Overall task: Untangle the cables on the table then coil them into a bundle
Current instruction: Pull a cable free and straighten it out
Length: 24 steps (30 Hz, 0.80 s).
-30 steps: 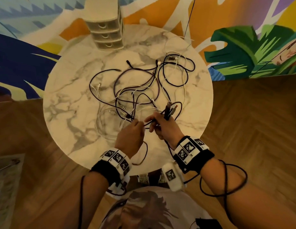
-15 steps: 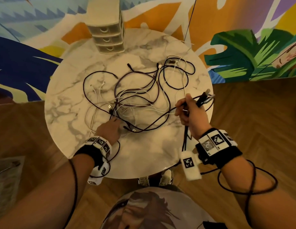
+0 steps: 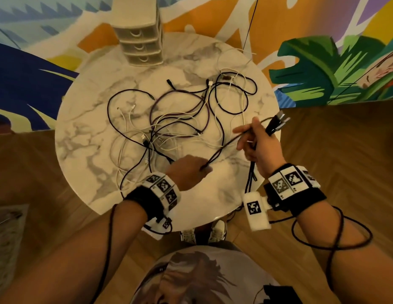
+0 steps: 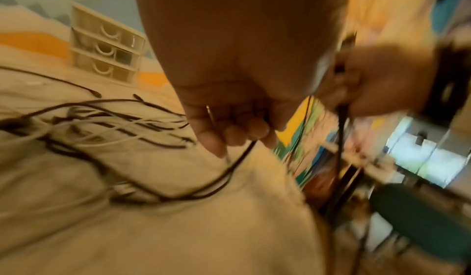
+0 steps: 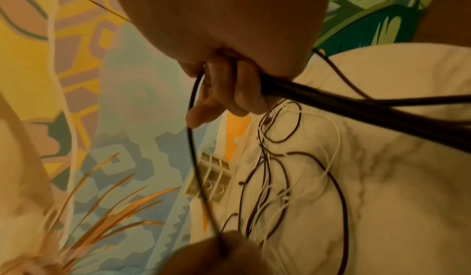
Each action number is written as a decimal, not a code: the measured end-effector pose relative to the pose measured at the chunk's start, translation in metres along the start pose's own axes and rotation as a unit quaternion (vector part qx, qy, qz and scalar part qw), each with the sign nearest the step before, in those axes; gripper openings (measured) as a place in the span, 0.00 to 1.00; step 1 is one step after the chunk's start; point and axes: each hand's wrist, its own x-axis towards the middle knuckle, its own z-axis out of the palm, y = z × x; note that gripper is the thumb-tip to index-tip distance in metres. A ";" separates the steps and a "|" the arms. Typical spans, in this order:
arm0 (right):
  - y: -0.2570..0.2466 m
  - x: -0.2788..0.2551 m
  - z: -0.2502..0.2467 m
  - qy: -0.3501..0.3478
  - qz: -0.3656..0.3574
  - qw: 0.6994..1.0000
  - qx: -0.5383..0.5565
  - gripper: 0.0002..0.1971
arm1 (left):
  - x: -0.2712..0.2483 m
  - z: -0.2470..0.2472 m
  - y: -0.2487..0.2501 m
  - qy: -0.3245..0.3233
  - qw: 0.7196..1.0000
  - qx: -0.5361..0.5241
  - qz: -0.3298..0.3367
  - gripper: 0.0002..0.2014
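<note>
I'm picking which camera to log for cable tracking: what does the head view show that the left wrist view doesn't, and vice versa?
Only the head view shows the whole round table, the plug ends above the right hand, and both wristbands. Only the left wrist view shows the left hand's fingers curled round the black cable from below. Both show the tangled cables, the drawer unit and that black cable stretched between the hands.

Both wrists wear black bands (image 3: 297,195) tiled with black-and-white square markers. A white camera block (image 3: 257,212) hangs beneath each. Thin black leads (image 3: 336,242) loop along the bare forearms.
</note>
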 end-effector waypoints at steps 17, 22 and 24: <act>-0.027 -0.031 -0.161 0.170 -0.095 0.980 -0.040 0.29 | 0.034 0.134 0.106 -0.307 0.904 0.284 0.091 0.19; -0.027 -0.043 -0.202 0.096 -0.061 0.991 -0.065 0.29 | 0.055 0.130 0.156 -0.208 0.953 0.210 0.058 0.30; -0.028 -0.043 -0.208 0.077 -0.061 0.992 -0.079 0.27 | 0.065 0.112 0.187 -0.077 0.992 0.039 0.091 0.32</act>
